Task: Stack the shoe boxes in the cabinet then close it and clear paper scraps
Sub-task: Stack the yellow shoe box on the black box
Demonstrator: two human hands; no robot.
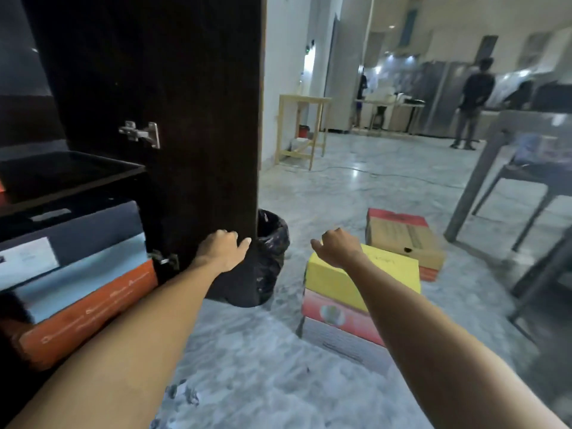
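Note:
The dark cabinet door [185,119] stands open with its inner face and hinges showing. My left hand [224,249] grips its free edge low down, thumb against the edge. Inside the cabinet lie a dark grey box [93,230], a light blue box [86,277] and an orange box [86,314], stacked. My right hand [337,249] hovers loosely curled and holds nothing, just above a yellow box [340,280]. That box tops a floor stack on a red box [334,314] and a grey box [337,342]. A brown and red box [405,239] lies farther back. Crumpled paper scraps [182,394] lie on the floor near me.
A bin with a black bag [272,252] stands just behind the door's edge. A dark table and chair legs [507,193] fill the right side. A cable [387,176] crosses the marble floor, a wooden stand [301,128] is by the wall, and people stand far back.

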